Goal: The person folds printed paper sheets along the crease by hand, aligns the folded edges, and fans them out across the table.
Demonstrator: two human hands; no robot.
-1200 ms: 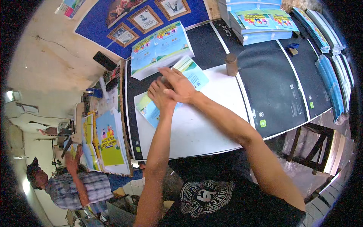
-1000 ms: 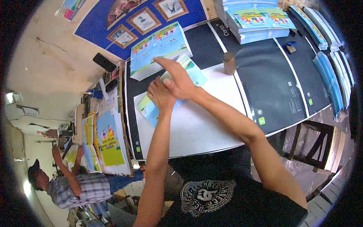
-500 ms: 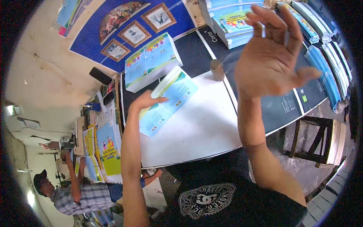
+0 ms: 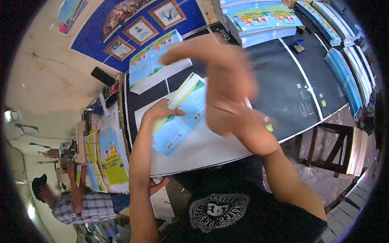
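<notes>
A light blue and green booklet (image 4: 188,111) lies tilted over a white board (image 4: 198,146), its printed pages facing up. My left hand (image 4: 160,111) grips it at the left side, thumb on top of the pages and the other fingers partly hidden. Above the booklet's right side, my right hand (image 4: 231,89) is raised and blurred by motion. A long digit stretches out to the left, and I see nothing held in this hand. Behind it stands a thick stack of blue printed covers (image 4: 152,65).
Tall stacks of blue booklets (image 4: 263,22) stand at the back right, with more bundles (image 4: 344,77) along the right edge. A dark box-shaped item (image 4: 299,47) sits on the black tabletop (image 4: 279,81). A wooden stool (image 4: 338,148) is at right. Another person (image 4: 85,206) works at left.
My right hand has swept left and down from the upper right, now covering the small brown cylinder. My left hand keeps its grip on the booklet, which has shifted slightly.
</notes>
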